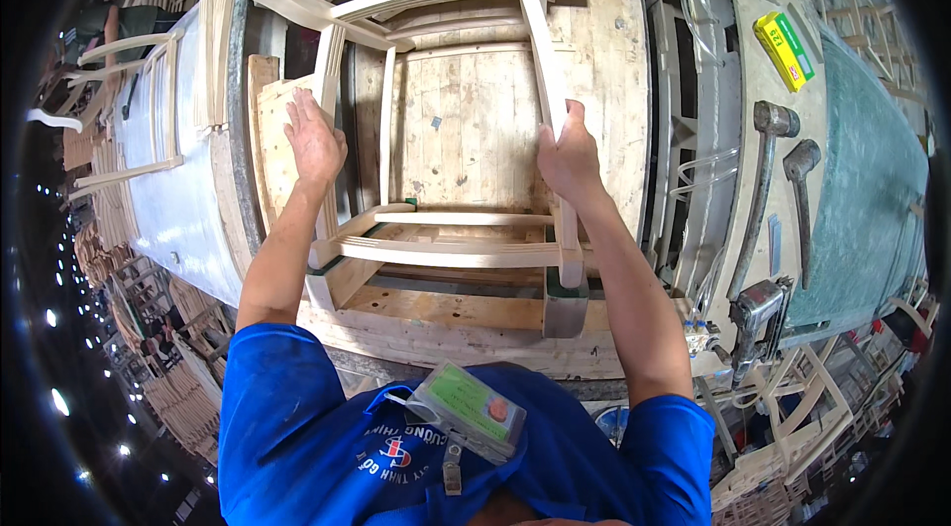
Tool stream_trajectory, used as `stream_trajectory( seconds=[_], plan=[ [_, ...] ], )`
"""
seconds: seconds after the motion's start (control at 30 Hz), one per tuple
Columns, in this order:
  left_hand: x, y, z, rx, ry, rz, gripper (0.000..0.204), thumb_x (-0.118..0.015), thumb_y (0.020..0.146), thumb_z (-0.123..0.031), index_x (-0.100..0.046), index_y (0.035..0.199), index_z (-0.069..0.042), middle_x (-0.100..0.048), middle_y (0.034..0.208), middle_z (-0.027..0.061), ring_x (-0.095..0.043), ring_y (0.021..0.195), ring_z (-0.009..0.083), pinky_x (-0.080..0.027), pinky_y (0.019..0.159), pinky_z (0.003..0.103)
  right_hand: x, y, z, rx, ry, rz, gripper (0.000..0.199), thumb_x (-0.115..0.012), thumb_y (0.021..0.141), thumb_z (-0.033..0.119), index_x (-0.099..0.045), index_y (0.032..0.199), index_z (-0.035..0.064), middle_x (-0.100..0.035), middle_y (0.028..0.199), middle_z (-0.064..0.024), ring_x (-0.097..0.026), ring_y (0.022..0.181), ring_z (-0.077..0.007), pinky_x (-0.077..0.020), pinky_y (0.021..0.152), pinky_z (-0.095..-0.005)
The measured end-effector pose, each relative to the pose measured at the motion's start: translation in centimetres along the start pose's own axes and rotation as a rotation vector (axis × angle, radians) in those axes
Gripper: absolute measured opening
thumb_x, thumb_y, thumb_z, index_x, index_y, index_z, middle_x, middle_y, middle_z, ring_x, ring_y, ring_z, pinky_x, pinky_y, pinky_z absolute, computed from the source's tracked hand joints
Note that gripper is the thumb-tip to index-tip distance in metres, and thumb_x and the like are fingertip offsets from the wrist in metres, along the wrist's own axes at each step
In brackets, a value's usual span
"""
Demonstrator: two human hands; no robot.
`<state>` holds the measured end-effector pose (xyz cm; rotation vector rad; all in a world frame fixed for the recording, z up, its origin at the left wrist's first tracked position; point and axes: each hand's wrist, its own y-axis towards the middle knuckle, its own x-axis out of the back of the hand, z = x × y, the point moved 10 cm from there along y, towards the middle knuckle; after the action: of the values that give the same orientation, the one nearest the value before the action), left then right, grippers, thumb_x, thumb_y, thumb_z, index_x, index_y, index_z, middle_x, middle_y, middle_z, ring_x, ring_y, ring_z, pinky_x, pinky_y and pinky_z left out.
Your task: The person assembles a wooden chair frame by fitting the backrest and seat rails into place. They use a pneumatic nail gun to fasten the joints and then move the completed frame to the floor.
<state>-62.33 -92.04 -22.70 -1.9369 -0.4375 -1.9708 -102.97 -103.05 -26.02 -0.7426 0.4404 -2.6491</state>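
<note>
Wooden frame [446,252], likely being positioned: right hand [571,157] curled round right rail, left hand [316,140] open beside left rail; next move probably needs steady two-sided control.

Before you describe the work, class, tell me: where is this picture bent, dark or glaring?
Head view: black vignetting rings the scene; head view: the green panel at right curves along the rim; head view: light spots dot the dark lower left; head view: the wooden frame and right hand look fairly clear.
</note>
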Motion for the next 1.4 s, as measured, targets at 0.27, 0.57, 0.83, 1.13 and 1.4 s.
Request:
stream_trajectory(
  seconds=[0.27, 0.57, 0.83, 1.13, 1.4],
  plan=[
    [0.0, 0.7, 0.3, 0.016, 0.016, 0.018, 0.096, -0.071, 0.083, -0.005, -0.019, 0.164, 0.004, -0.023, 0.17, 0.0305, -0.023, 0.157, 0.0542, -0.024, 0.126, 0.068, -0.5, 0.3, -0.2, -0.018, -0.128, -0.006, 0.045, -0.056, 0.103, 0.013, -0.041, 0.141, -0.0031, -0.071, 0.109, -0.0321, -0.07, 0.106, -0.0489, -0.053, 0.096, -0.0558],
    [0.6, -1.8, 0.9, 0.016, 0.06, -0.058, 0.089, -0.073, 0.087, -0.015, -0.027, 0.161, 0.005, -0.031, 0.167, 0.0308, -0.028, 0.156, 0.0506, -0.031, 0.121, 0.068, -0.9, -0.2, -0.8, -0.147, -0.209, 0.063, 0.047, -0.056, 0.106, 0.021, -0.039, 0.145, 0.0, -0.072, 0.111, -0.0304, -0.07, 0.109, -0.0489, -0.051, 0.1, -0.0556],
    [0.4, -2.1, 1.4, 0.179, 0.094, -0.019, 0.087, -0.072, 0.091, -0.026, -0.03, 0.161, 0.004, -0.033, 0.168, 0.0267, -0.03, 0.157, 0.044, -0.029, 0.123, 0.065, -0.3, -0.4, 0.5, -0.195, -0.261, 0.062, 0.051, -0.054, 0.108, 0.027, -0.039, 0.149, 0.0008, -0.072, 0.116, -0.0294, -0.07, 0.11, -0.047, -0.0509, 0.1, -0.0547],
    [0.2, -1.8, 3.3, 0.25, 0.075, 0.015, 0.095, -0.077, 0.088, -0.03, -0.029, 0.161, 0.008, -0.032, 0.168, 0.0316, -0.03, 0.156, 0.0485, -0.03, 0.124, 0.064, -0.2, -1.3, 0.4, -0.024, -0.259, -0.091, 0.052, -0.057, 0.105, 0.029, -0.044, 0.15, 0.0055, -0.073, 0.111, -0.0307, -0.071, 0.103, -0.0507, -0.053, 0.096, -0.0555],
    [-0.1, -2.2, 3.2, 0.21, 0.026, -0.015, 0.093, -0.079, 0.085, -0.022, -0.032, 0.157, 0.014, -0.032, 0.164, 0.0383, -0.036, 0.151, 0.0562, -0.032, 0.122, 0.067, 5.2, -4.3, -9.8, -0.329, 0.7, -0.046, 0.082, -0.043, 0.105, 0.074, -0.037, 0.161, 0.0137, -0.058, 0.139, -0.0191, -0.06, 0.116, -0.0239, -0.0533, 0.094, -0.0452]
  ],
)
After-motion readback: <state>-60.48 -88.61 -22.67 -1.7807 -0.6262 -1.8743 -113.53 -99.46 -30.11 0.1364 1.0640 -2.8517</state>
